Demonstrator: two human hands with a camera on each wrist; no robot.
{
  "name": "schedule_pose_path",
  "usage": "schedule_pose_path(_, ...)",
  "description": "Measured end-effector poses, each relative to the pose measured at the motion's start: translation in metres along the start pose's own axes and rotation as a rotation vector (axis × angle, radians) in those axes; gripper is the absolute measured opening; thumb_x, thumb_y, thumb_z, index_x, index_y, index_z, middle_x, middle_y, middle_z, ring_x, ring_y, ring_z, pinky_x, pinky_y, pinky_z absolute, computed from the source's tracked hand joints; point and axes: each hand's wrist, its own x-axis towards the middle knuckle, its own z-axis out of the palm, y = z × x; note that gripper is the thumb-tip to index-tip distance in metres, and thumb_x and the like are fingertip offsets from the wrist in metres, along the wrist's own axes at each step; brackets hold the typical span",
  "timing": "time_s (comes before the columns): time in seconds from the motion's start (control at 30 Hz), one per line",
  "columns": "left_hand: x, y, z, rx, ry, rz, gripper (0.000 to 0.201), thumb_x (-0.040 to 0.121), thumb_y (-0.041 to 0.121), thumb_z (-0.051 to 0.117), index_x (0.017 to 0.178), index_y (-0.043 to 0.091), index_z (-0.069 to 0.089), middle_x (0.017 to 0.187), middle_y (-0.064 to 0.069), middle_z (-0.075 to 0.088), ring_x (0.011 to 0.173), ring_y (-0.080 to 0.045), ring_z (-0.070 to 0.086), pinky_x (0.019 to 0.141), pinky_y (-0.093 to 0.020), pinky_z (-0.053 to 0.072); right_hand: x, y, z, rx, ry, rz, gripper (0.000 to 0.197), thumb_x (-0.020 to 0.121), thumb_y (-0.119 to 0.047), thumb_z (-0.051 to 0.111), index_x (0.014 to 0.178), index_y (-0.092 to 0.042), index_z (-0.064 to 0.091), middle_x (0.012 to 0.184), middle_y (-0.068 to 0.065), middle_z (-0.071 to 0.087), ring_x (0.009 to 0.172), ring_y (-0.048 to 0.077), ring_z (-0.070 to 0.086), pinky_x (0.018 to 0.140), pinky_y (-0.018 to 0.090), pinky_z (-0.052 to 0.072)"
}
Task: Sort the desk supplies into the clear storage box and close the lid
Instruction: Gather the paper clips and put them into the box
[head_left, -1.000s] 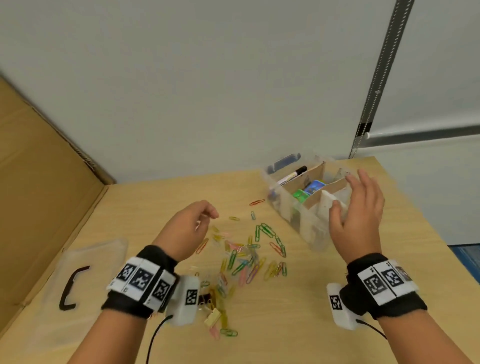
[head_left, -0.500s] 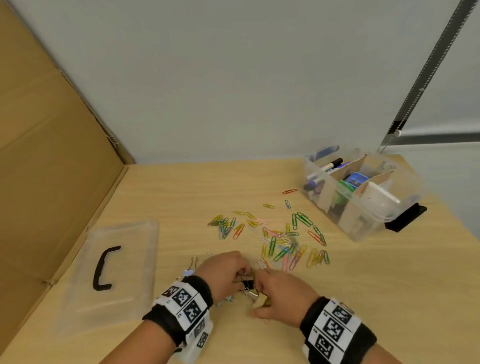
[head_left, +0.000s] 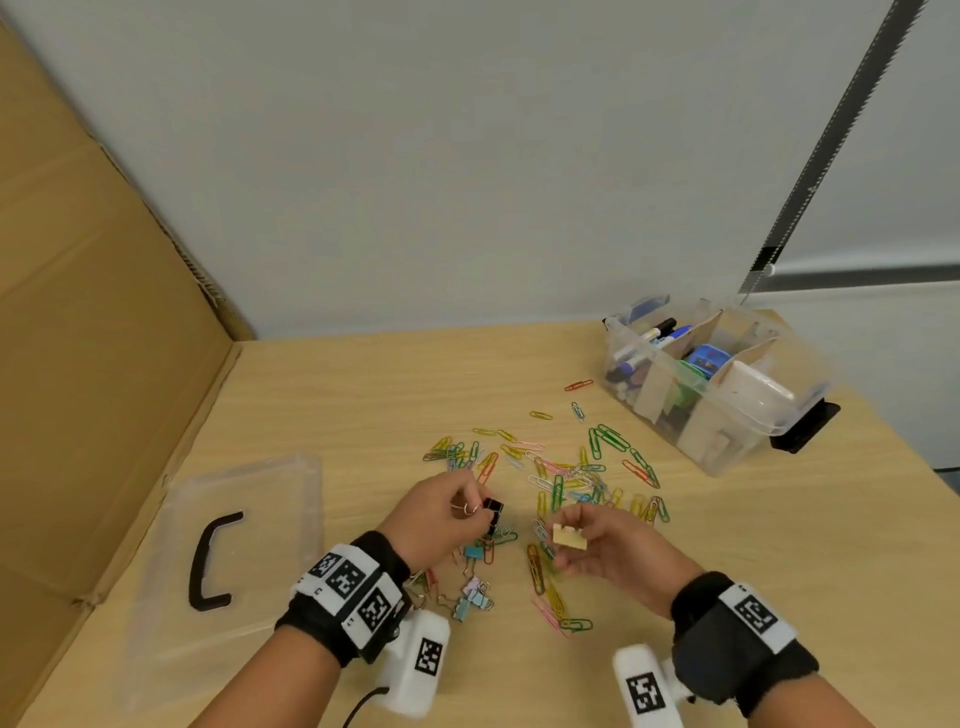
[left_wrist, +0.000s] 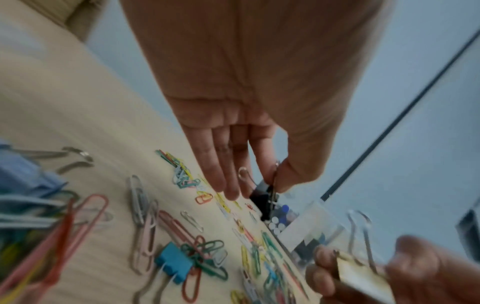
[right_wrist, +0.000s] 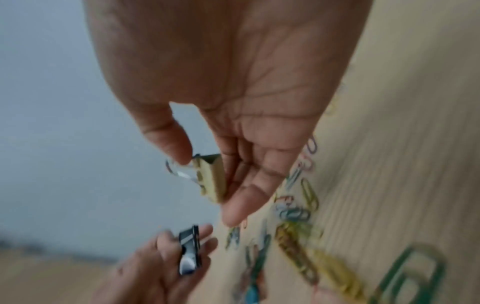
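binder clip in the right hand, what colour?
Pale yellow. The right hand pinches the binder clip; clearest in the head view.

half a second on, the two hands have parted and lifted off the pale wooden desk: the left hand now pinches a small black binder clip, the right hand a cream-yellow binder clip, both drawn from the pile.

Even soft light, sharp head view, motion-blurred wide-angle wrist views.
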Motion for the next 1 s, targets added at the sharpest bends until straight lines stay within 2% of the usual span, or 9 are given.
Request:
schedule_pose_path(0.17,-0.012,-0.002,-0.01,-0.064,0.027,-0.036,0.017,0.085,0.01,0.062,0.091,0.017,0.048,0.098,0.005,0.058,0.073,0.001,0.057,0.074,-0.022,0.047,0.009,0.004,0.012,0.343,-0.042,-0.04,0.02,0.076,-0.007,0.051,0.095,-0.002,0.056,0.089,0.017,0.06,0.077,0.026,0.06,0.062,0.032,0.055)
schedule_pose_path(0.2,-0.014,-0.004,-0.012,-0.047,0.032,-0.039,0.017,0.086,0.01,0.06,0.095,0.02,0.048,0.1,0.005,0.057,0.079,-0.001,0.057,0.077,-0.022,0.045,0.011,0.004,0.017,0.216,-0.014,-0.059,0.007,0.083,-0.009,0.053,0.087,-0.003,0.055,0.083,0.014,0.059,0.071,0.022,0.059,0.059,0.03,0.052)
schedule_pose_path(0.33,-0.025,-0.008,-0.014,0.045,0.035,-0.051,0.019,0.088,0.006,0.051,0.088,0.025,0.054,0.097,0.007,0.057,0.087,-0.005,0.055,0.076,-0.016,0.043,0.02,0.01,0.045,-0.76,0.047,-0.156,0.038,0.092,-0.035,0.058,0.058,-0.02,0.052,0.058,0.002,0.053,0.049,0.011,0.045,0.056,0.021,0.042)
schedule_pose_path(0.4,-0.03,-0.01,-0.014,0.109,0.004,-0.073,0.016,0.089,0.01,0.052,0.083,0.023,0.059,0.094,0.007,0.059,0.083,-0.007,0.057,0.067,-0.008,0.043,0.025,0.016,0.057,-1.121,-0.023,-0.238,0.03,0.095,-0.04,0.052,0.07,-0.024,0.052,0.059,-0.005,0.047,0.049,0.009,0.039,0.052,0.018,0.034)
schedule_pose_path(0.5,-0.038,-0.013,-0.013,0.179,-0.055,-0.092,0.005,0.082,0.02,0.06,0.084,0.024,0.063,0.093,0.011,0.059,0.08,-0.002,0.058,0.069,-0.008,0.043,0.029,0.026,0.067,-1.36,-0.112,-0.237,0.024,0.099,-0.032,0.044,0.118,-0.018,0.044,0.068,-0.015,0.039,0.056,0.002,0.039,0.05,0.014,0.026)
schedule_pose_path(0.6,-0.042,-0.018,-0.007,0.339,-0.215,-0.083,0.018,0.074,0.029,0.07,0.079,0.034,0.054,0.093,0.011,0.055,0.084,-0.006,0.055,0.076,-0.02,0.046,0.032,0.031,0.069,-1.466,-0.126,-0.183,0.029,0.1,-0.029,0.041,0.122,-0.011,0.039,0.08,0.0,0.053,0.073,0.02,0.049,0.051,0.018,0.026)
schedule_pose_path(0.73,-0.042,-0.018,0.008,0.485,-0.307,-0.085,0.031,0.072,0.031,0.076,0.096,0.02,0.059,0.097,0.009,0.048,0.089,-0.011,0.052,0.079,-0.025,0.044,0.034,0.031,0.068,-1.502,-0.137,-0.16,0.024,0.1,-0.022,0.038,0.118,-0.008,0.043,0.107,0.015,0.062,0.077,0.018,0.043,0.055,0.031,0.03)
schedule_pose_path(0.9,-0.039,-0.015,0.013,0.539,-0.31,-0.053,0.027,0.078,0.031,0.071,0.098,0.017,0.06,0.097,0.007,0.05,0.089,-0.012,0.052,0.079,-0.027,0.045,0.036,0.032,0.056,-1.373,-0.13,-0.194,0.01,0.1,-0.024,0.039,0.096,-0.016,0.045,0.09,0.002,0.049,0.076,0.017,0.043,0.057,0.02,0.03)
schedule_pose_path(1.0,-0.036,-0.014,0.01,0.518,-0.274,-0.02,0.019,0.08,0.033,0.067,0.091,0.022,0.057,0.105,0.008,0.055,0.088,-0.001,0.049,0.071,-0.013,0.039,0.026,0.02,0.042,-1.18,-0.077,-0.178,0.018,0.1,-0.029,0.04,0.087,-0.017,0.043,0.078,-0.006,0.045,0.063,0.008,0.04,0.057,0.018,0.033)
